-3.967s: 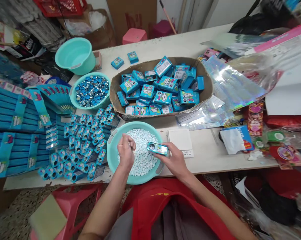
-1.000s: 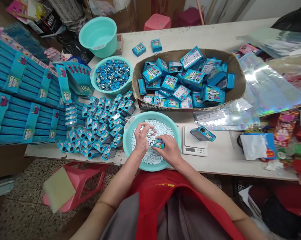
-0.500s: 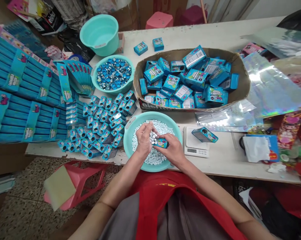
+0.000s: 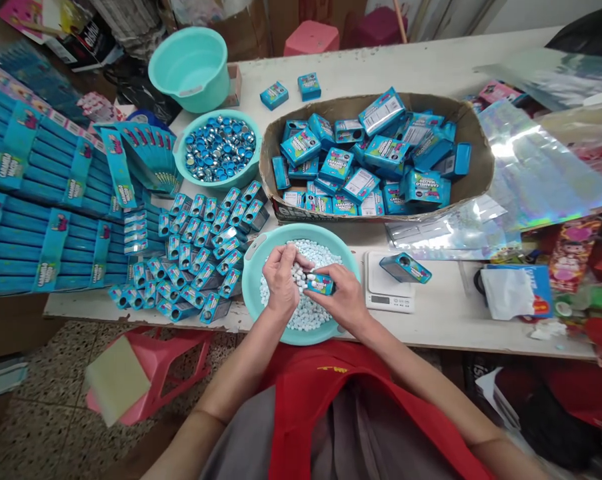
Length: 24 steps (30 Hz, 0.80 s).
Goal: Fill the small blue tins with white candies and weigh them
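My left hand [image 4: 281, 279] is cupped around several small white candies [image 4: 299, 275] at the mouth of a small blue candy tin [image 4: 323, 285]. My right hand [image 4: 345, 293] grips that tin from its right side, with the tin tilted so its opening faces the left hand. Both hands are above a turquoise basin [image 4: 251, 287] filled with loose white candies [image 4: 311, 320]. Right of the basin is a white kitchen scale [image 4: 388, 301], and another blue tin [image 4: 405, 267] with a round hole in its top rests at its back right corner.
Many open blue tins [image 4: 201, 233] stand left of the basin. Behind them, a turquoise bowl [image 4: 181, 163] holds round metal caps. A cardboard box [image 4: 483, 167] of blue tins sits behind the basin, beside shiny plastic sheets [image 4: 535, 160]. Stacked blue packages [image 4: 45, 227] rise at the left.
My left fingers have shifted slightly away from the tin's mouth, showing more candies between hand and tin. The whole view has drifted a little. Both hands keep their hold.
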{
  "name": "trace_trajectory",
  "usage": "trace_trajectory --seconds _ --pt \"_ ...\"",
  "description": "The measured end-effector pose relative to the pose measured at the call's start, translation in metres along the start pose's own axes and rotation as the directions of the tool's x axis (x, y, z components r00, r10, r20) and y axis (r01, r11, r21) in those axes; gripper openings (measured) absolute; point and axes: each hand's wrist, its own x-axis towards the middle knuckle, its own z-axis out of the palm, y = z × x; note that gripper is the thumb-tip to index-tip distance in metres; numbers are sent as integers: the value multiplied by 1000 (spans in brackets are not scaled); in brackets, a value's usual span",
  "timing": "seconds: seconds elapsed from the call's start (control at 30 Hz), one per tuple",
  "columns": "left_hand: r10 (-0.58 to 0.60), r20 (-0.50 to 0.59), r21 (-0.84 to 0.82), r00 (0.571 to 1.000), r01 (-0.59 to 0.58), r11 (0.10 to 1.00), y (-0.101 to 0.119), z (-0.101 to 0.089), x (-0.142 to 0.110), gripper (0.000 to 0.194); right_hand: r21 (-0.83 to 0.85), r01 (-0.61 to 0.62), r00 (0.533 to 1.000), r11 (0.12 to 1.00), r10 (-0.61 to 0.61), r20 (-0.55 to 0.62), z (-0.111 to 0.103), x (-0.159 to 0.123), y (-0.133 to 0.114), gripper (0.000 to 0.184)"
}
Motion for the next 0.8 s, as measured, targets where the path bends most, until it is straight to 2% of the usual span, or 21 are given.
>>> trace_trajectory --seconds 0.43,0.6,0.8 --pt "7 99 44 995 -12 999 1 -2 -6 29 20 -18 1000 1000 19 -9 1 -3 0 29" --pt "79 48 31 996 -80 996 -1 -1 -3 27 43 1 999 999 1 -47 -1 -4 -2 29" --pt "27 147 46 989 -35 998 0 7 -12 29 72 -19 998 997 24 -63 -1 -2 0 26"
